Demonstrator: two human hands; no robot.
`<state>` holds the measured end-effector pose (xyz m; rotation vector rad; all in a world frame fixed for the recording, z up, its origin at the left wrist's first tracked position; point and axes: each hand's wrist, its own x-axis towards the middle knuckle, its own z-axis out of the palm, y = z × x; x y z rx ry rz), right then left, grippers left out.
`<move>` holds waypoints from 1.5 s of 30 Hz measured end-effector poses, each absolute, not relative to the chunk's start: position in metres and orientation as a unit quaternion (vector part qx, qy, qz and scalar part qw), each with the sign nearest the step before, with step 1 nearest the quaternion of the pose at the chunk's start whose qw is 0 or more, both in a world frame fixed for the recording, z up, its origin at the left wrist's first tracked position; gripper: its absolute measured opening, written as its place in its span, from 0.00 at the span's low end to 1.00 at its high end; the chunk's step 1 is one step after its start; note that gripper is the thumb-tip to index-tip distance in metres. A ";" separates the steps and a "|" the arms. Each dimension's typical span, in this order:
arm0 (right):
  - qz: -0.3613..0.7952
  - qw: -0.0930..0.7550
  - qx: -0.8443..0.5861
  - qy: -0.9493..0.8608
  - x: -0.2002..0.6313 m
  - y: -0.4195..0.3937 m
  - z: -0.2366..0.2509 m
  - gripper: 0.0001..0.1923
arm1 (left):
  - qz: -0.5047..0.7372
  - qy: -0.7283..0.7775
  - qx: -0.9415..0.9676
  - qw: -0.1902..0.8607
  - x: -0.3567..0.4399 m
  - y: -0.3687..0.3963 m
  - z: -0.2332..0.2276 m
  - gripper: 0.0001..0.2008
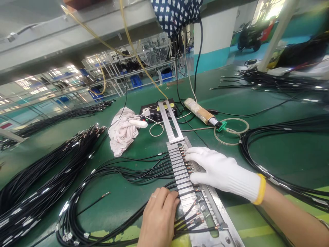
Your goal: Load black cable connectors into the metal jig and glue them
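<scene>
A long metal fixture [183, 175] runs across the mat, with a row of black cables [151, 168] lying in its slots. Their metal connector ends [189, 168] line up along its middle. My left hand [160, 212], bare with a ring, is closed at the fixture's left edge, fingertips on a black cable [189, 192]; the grip itself is partly hidden. Wearing a white knitted glove, my right hand [218, 169] reaches over the right side. Its thumb and fingers are spread and touch the fixture near the connectors. Several more cable ends [195, 219] lie loose lower on the fixture.
Bundles of black cable [51, 178] lie at left, with coiled cables [257, 151] and another bundle [277, 80] at right. Behind the fixture are a crumpled cloth [123, 132], a black control box [154, 111] and a taped handheld tool [200, 111]. Yellow hoses [138, 55] hang above.
</scene>
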<state>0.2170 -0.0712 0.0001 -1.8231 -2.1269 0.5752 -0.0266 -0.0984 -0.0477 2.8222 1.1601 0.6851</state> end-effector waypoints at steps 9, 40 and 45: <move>0.259 0.196 -0.644 -0.693 0.224 -0.074 0.016 0.18 | 0.305 0.369 0.878 -0.004 -0.029 -0.098 -0.033 0.08; 0.408 0.243 -0.506 -0.720 0.230 -0.077 0.022 0.08 | 0.351 0.389 0.852 0.013 -0.035 -0.102 -0.040 0.09; 0.348 0.270 -0.527 -0.727 0.231 -0.072 0.024 0.11 | 0.314 0.350 0.882 -0.028 -0.034 -0.101 -0.042 0.09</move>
